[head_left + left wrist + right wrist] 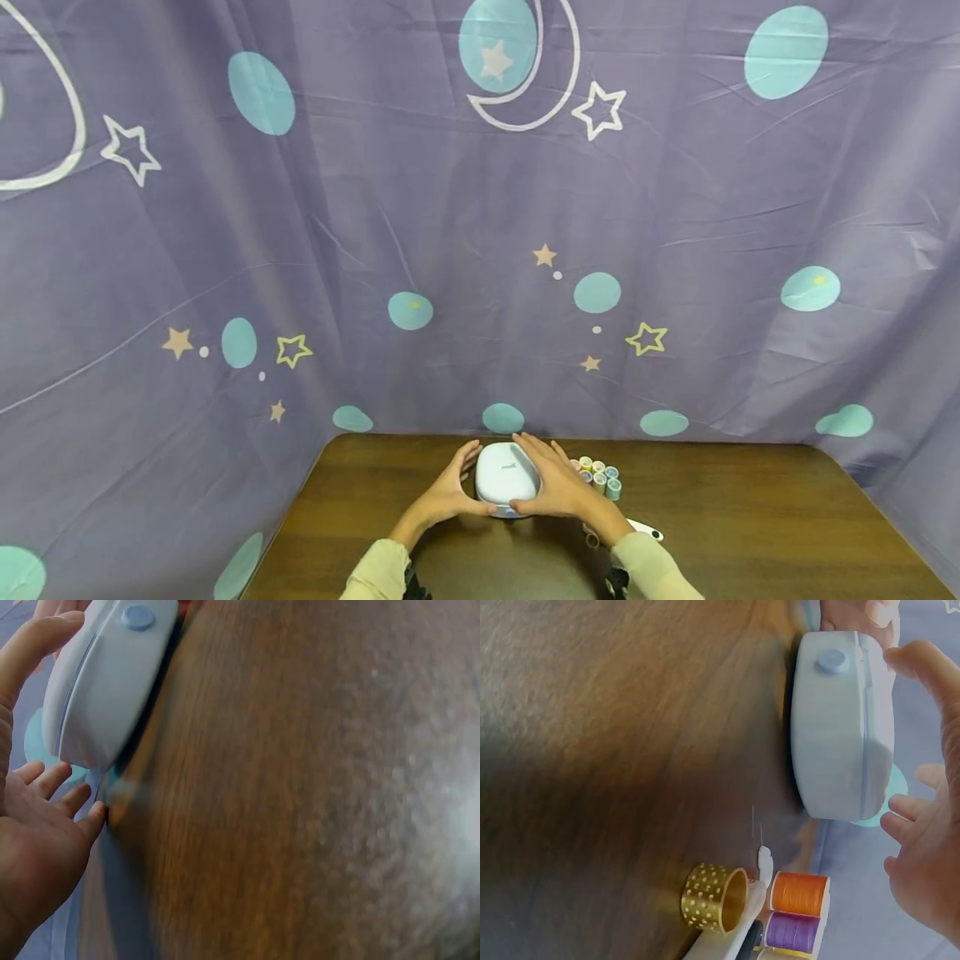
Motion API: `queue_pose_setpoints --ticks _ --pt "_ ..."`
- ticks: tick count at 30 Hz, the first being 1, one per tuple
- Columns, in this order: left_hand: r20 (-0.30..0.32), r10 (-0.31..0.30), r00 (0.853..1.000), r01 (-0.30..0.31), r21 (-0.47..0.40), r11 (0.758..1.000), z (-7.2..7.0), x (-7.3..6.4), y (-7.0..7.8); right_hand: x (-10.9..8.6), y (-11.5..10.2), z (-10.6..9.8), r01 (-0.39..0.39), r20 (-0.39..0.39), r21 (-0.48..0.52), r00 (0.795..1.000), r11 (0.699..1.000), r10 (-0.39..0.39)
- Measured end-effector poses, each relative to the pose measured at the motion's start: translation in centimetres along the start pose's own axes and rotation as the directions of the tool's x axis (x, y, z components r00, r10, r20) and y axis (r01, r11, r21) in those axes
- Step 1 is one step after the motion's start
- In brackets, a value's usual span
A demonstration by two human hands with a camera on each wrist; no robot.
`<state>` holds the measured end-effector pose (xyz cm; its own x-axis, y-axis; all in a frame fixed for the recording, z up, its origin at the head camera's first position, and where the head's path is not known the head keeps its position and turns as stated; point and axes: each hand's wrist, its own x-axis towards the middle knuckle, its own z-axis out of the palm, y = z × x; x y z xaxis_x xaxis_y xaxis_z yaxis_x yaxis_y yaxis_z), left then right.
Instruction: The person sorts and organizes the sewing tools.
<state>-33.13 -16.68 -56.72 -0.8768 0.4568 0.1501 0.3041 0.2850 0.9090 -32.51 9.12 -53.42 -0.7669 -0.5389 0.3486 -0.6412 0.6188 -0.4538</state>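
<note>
A white rounded case (507, 472) with a round blue button (138, 617) on its front sits near the table's back edge. My left hand (447, 492) arches around its left side, thumb at the front corner and spread fingers beside the far end. From the other side my right hand (557, 482) curves likewise, its thumb tip at the lid's front edge and its fingers by the back right corner. In the right wrist view, the lid seam shows as a thin line, and the fingers (904, 808) lie loosely beside the case.
Several small thread spools (599, 479) stand right of the case, an orange spool (800, 893) and a purple spool (791, 931) among them. Nearer lie a gold dimpled thimble (714, 897) and a white-handled tool (645, 530). A patterned curtain (480, 208) hangs behind the table.
</note>
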Motion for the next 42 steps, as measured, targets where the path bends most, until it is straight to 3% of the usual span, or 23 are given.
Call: queue_pose_setpoints --ticks 16,21,26,33,38,42 --pt "-0.011 -0.017 1.0 0.019 0.108 0.994 0.1 -0.1 0.1 0.2 0.0 0.1 0.025 0.031 -0.061 0.999 0.998 -0.023" --pt "-0.003 0.008 1.0 -0.007 0.208 0.978 0.3 -0.3 0.6 -0.2 -0.1 0.0 0.056 0.031 -0.127 0.998 0.99 -0.053" --pt "0.015 0.027 1.0 -0.031 0.385 0.922 0.4 -0.2 0.7 -0.5 0.0 0.0 0.123 0.006 -0.239 0.992 0.963 -0.125" --pt "0.007 0.103 0.995 -0.09 0.548 0.832 0.8 -0.1 0.9 -0.6 -0.1 -0.1 0.213 -0.046 -0.397 0.967 0.893 -0.251" --pt "0.026 0.139 0.99 -0.127 0.605 0.786 0.8 -0.2 1.2 -0.9 -0.3 -0.3 0.228 -0.037 -0.426 0.962 0.876 -0.269" --pt "0.046 0.178 0.983 -0.162 0.671 0.723 0.8 -0.1 1.1 -0.9 -0.4 -0.3 0.232 -0.023 -0.438 0.963 0.868 -0.268"
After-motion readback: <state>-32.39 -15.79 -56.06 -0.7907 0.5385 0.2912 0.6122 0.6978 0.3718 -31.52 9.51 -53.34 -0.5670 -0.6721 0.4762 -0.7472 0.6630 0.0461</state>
